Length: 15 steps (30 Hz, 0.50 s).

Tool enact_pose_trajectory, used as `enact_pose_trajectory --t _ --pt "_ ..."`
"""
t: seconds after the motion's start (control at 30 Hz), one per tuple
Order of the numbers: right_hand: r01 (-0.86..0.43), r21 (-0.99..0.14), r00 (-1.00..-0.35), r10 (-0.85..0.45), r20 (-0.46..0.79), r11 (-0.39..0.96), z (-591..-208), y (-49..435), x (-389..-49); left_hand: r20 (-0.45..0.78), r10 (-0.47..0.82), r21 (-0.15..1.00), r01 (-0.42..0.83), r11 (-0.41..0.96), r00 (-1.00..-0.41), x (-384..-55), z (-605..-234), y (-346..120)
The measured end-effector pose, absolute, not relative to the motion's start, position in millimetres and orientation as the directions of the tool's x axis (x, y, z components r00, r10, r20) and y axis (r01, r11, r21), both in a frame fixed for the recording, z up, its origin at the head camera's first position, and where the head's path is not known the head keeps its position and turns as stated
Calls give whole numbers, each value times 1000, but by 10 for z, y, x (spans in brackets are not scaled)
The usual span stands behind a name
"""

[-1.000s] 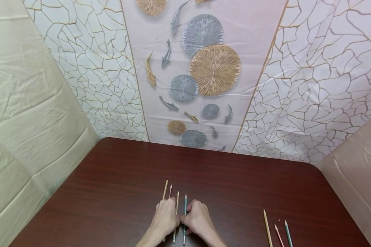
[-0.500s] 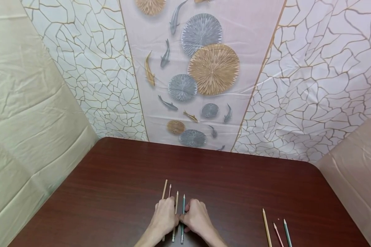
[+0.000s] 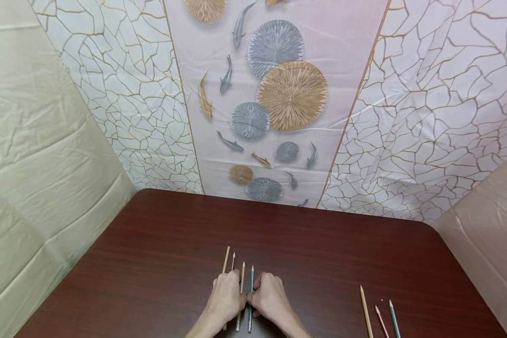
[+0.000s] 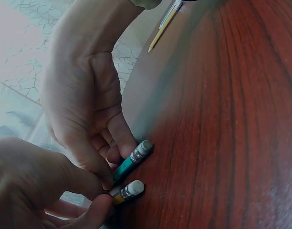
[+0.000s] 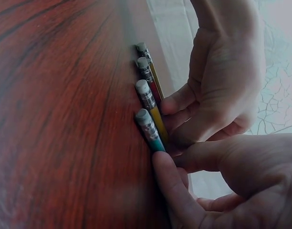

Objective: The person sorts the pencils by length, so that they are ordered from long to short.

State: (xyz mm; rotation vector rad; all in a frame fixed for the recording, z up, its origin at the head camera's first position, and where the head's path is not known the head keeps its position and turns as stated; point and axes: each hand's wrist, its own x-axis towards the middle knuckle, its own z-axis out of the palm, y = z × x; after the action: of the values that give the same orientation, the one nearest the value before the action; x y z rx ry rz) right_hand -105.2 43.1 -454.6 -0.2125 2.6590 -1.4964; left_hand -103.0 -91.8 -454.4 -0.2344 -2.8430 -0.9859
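Observation:
In the head view my left hand lies over pencils on the dark table. Its curled fingers and thumb pinch a yellow pencil; a red-pink pencil and another yellow pencil stick out farther left beyond that hand. My right hand pinches a teal pencil just right of the gripped yellow one, and the two thumbs nearly meet. Seen from the right wrist, the eraser end of the teal pencil is nearest, and the yellow pencil lies beside it. The hands hide the pencils' middles.
At the right of the table lie a separate yellow pencil, a pink pencil and a teal pencil, side by side with gaps. A tiny speck sits above them. A patterned cloth hangs behind the table.
The teal pencil has edged slightly left toward the gripped yellow pencil, with my right hand on it. My left hand stays nearly in place.

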Motion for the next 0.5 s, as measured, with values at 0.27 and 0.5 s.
enact_pose_trajectory --t 0.27,0.5 --pt "-85 -855 -986 -169 -3 511 -4548 451 -1071 168 110 601 190 776 -980 -1044 -4534 -914" --pt "-101 -844 -984 -181 5 527 -4555 452 -1059 190 129 573 216 790 -973 -1033 -4551 -929"
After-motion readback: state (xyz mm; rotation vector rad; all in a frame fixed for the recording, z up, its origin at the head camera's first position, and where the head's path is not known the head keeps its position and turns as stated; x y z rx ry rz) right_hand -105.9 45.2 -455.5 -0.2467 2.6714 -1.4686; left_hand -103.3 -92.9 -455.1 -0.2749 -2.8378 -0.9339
